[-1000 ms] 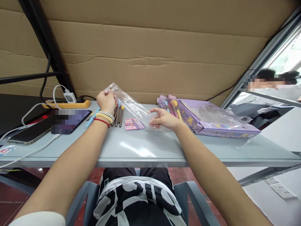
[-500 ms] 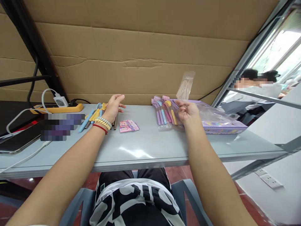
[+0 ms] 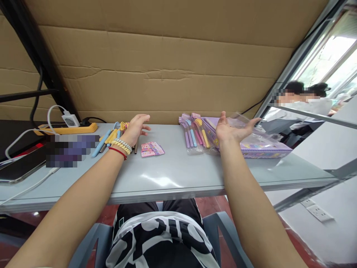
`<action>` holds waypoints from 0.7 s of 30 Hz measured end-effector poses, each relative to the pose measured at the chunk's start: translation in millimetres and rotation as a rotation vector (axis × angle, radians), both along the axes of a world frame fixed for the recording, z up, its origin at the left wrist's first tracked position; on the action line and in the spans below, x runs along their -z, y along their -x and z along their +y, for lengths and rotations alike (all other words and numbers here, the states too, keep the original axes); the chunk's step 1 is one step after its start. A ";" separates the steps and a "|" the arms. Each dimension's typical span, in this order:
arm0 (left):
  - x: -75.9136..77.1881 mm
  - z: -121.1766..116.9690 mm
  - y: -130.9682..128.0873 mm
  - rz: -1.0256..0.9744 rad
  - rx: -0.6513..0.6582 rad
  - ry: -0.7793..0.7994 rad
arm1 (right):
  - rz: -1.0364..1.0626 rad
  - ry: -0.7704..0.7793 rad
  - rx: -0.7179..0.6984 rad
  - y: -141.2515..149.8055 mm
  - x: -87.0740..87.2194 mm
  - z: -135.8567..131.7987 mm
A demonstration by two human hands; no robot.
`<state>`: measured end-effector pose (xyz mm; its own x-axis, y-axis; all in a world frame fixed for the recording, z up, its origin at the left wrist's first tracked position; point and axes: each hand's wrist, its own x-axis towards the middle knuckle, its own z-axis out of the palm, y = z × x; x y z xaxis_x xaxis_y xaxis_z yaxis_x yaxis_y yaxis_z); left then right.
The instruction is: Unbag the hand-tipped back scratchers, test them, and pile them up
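My left hand (image 3: 136,131) hovers over the left part of the table with its fingers loosely stretched and nothing held. Under and beside it lie several blue and yellow pens (image 3: 111,137). Small pink printed cards (image 3: 152,149) lie just right of that hand. My right hand (image 3: 232,130) is open, palm up, fingers spread, in front of a purple box (image 3: 266,150). A clear plastic bag (image 3: 252,128) lies over the box behind the fingers; whether the hand touches it I cannot tell. Left of this hand are several bagged pens (image 3: 192,134) in purple, blue, pink and yellow.
A yellow power strip (image 3: 67,128) with a white charger (image 3: 71,120) and cables sits at the left back. A dark phone (image 3: 22,167) lies at the left. Cardboard (image 3: 167,56) walls the back. A metal post stands right; people are beyond it.
My right hand has let go of the clear bag it held upright, and its fingers have spread. The bag has dropped toward the box at the right. My left hand has barely moved.
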<state>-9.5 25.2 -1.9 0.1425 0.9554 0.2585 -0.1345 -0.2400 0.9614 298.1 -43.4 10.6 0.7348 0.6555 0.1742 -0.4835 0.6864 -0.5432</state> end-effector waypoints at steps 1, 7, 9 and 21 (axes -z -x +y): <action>-0.3 -1.1 -0.7 0.008 0.000 0.007 | 0.044 -0.022 -0.008 1.6 -0.7 0.1; -1.5 -7.8 -4.2 0.118 0.040 0.038 | 0.255 -0.036 -0.107 3.0 -8.4 -0.8; -1.3 -9.5 -5.4 0.165 0.077 0.038 | 0.324 0.030 -0.140 2.7 -8.9 -0.1; -4.7 -10.2 -8.2 0.077 -0.067 -0.073 | -0.499 0.392 -0.109 32.5 -2.4 -0.1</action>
